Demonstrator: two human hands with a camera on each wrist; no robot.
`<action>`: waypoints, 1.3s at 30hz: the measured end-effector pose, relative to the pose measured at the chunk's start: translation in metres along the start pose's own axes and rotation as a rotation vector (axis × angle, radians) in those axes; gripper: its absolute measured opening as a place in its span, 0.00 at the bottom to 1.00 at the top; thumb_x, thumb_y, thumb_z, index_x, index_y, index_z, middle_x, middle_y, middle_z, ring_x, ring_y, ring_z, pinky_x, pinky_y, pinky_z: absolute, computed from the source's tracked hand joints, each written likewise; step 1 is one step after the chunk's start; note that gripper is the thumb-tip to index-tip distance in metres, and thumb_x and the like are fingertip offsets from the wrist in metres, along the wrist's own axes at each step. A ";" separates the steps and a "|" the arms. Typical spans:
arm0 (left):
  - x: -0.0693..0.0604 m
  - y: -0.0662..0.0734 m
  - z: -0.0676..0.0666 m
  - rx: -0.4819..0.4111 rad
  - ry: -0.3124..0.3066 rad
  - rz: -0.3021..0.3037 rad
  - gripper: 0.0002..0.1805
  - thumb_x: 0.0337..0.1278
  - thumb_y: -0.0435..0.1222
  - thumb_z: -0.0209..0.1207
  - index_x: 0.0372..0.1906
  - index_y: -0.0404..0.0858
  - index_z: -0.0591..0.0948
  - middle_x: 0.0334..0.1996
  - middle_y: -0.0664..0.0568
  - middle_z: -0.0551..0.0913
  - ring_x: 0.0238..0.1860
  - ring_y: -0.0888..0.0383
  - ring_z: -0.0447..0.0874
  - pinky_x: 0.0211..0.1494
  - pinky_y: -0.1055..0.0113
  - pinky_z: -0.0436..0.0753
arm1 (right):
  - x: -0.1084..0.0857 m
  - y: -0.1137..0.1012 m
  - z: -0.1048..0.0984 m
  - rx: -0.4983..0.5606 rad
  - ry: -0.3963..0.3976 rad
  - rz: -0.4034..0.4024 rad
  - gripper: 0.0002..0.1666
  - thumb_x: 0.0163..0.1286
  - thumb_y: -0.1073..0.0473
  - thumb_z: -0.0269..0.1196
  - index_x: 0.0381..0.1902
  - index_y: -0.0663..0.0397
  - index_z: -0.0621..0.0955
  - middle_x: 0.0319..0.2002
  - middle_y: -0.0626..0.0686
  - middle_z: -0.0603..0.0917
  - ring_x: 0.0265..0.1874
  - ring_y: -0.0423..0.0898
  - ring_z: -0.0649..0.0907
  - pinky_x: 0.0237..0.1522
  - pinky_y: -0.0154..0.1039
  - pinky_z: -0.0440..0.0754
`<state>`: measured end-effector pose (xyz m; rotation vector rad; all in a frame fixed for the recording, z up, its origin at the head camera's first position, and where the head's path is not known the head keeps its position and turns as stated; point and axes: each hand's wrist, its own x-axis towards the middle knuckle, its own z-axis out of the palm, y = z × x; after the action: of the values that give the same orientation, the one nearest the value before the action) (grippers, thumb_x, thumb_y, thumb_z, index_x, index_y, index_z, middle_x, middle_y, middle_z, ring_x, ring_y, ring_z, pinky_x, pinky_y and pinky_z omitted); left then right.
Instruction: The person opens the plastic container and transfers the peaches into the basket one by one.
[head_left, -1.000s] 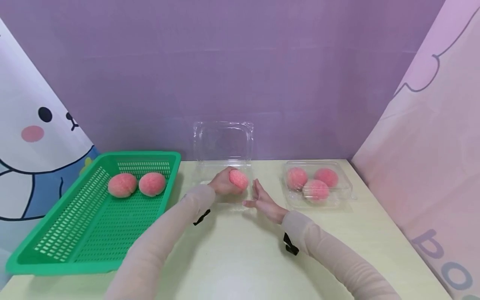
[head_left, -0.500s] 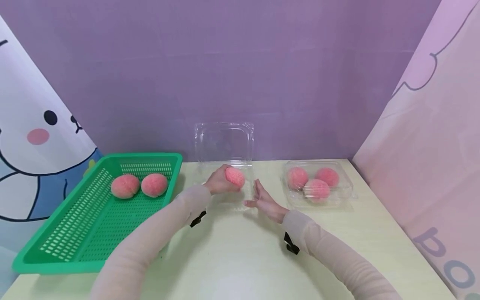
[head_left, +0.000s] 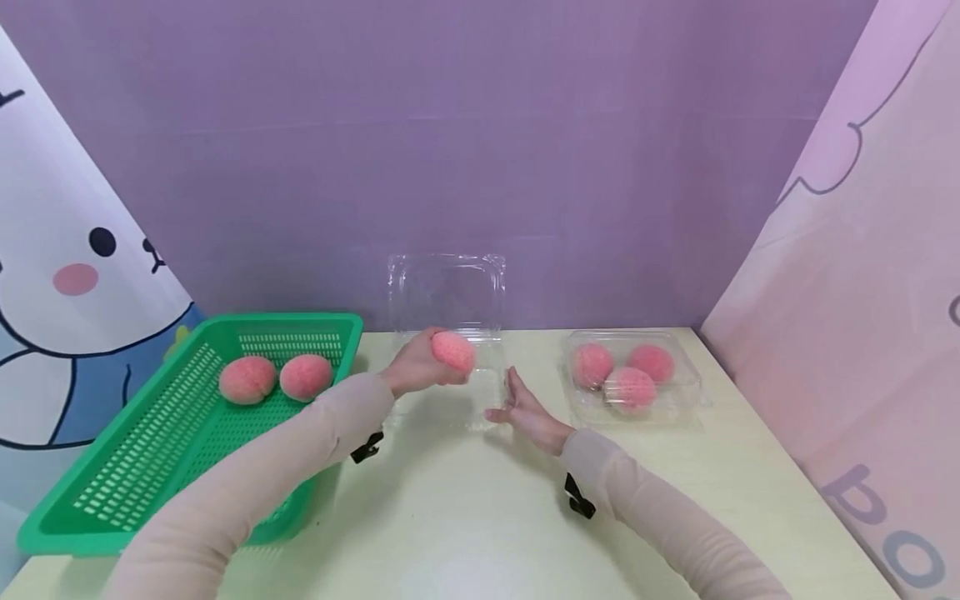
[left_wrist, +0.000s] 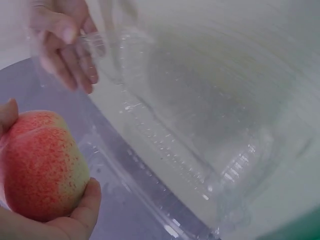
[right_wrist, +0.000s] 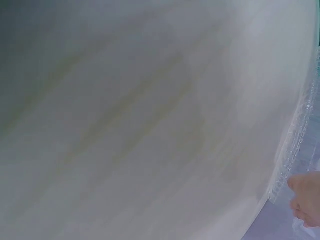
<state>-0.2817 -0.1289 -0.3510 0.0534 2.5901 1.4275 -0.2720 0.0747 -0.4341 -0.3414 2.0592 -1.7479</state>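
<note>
In the head view my left hand (head_left: pixel 417 363) grips a pink peach (head_left: pixel 453 352) above a clear plastic box (head_left: pixel 483 379) whose lid (head_left: pixel 447 292) stands raised behind it. The left wrist view shows the red and yellow peach (left_wrist: pixel 44 167) between thumb and fingers, with the transparent box (left_wrist: pixel 185 125) beyond. My right hand (head_left: pixel 528 415) is at the box's right side, thumb and fingers apart; in the left wrist view the right hand (left_wrist: pixel 65 45) touches the box edge. The right wrist view catches only part of a hand (right_wrist: pixel 306 199) at its edge.
At the left a green basket (head_left: pixel 187 433) holds two peaches (head_left: pixel 247 380) (head_left: pixel 306 377). A closed clear box (head_left: pixel 678 392) with three peaches (head_left: pixel 630 389) stands at the right. A purple cloth wall (head_left: pixel 480 150) rises behind the table (head_left: pixel 450 517).
My left hand has moved left with the peach, over the left part of the box. The right hand has stayed nearly in place. The left forearm now covers part of the green basket.
</note>
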 end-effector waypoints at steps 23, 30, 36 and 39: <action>-0.051 -0.007 -0.104 0.003 0.106 -0.010 0.51 0.42 0.46 0.68 0.69 0.37 0.50 0.62 0.42 0.62 0.58 0.44 0.66 0.53 0.50 0.77 | 0.003 -0.002 0.000 -0.022 -0.010 -0.008 0.60 0.60 0.62 0.61 0.70 0.52 0.29 0.72 0.52 0.32 0.71 0.57 0.44 0.70 0.51 0.42; -0.060 -0.031 -0.137 0.076 0.166 -0.041 0.53 0.44 0.52 0.65 0.68 0.35 0.48 0.61 0.39 0.62 0.58 0.43 0.64 0.51 0.48 0.76 | 0.005 -0.002 0.002 -0.016 -0.008 -0.003 0.60 0.59 0.62 0.61 0.70 0.52 0.30 0.72 0.52 0.32 0.71 0.56 0.43 0.70 0.51 0.42; -0.067 -0.064 -0.162 0.034 0.176 -0.045 0.55 0.46 0.52 0.65 0.70 0.34 0.44 0.63 0.36 0.59 0.58 0.42 0.64 0.51 0.48 0.76 | 0.005 -0.003 0.003 -0.019 -0.022 -0.003 0.60 0.59 0.62 0.61 0.70 0.52 0.29 0.72 0.53 0.31 0.70 0.59 0.44 0.70 0.53 0.43; -0.072 -0.079 -0.176 0.099 0.161 -0.057 0.57 0.47 0.54 0.63 0.70 0.32 0.42 0.63 0.33 0.59 0.58 0.40 0.64 0.49 0.50 0.77 | 0.006 -0.003 0.003 -0.029 -0.025 -0.011 0.60 0.60 0.62 0.61 0.70 0.53 0.30 0.72 0.53 0.32 0.70 0.58 0.44 0.70 0.53 0.43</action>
<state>-0.2376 -0.3268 -0.3159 -0.1263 2.7657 1.3344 -0.2757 0.0686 -0.4326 -0.3824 2.0707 -1.7122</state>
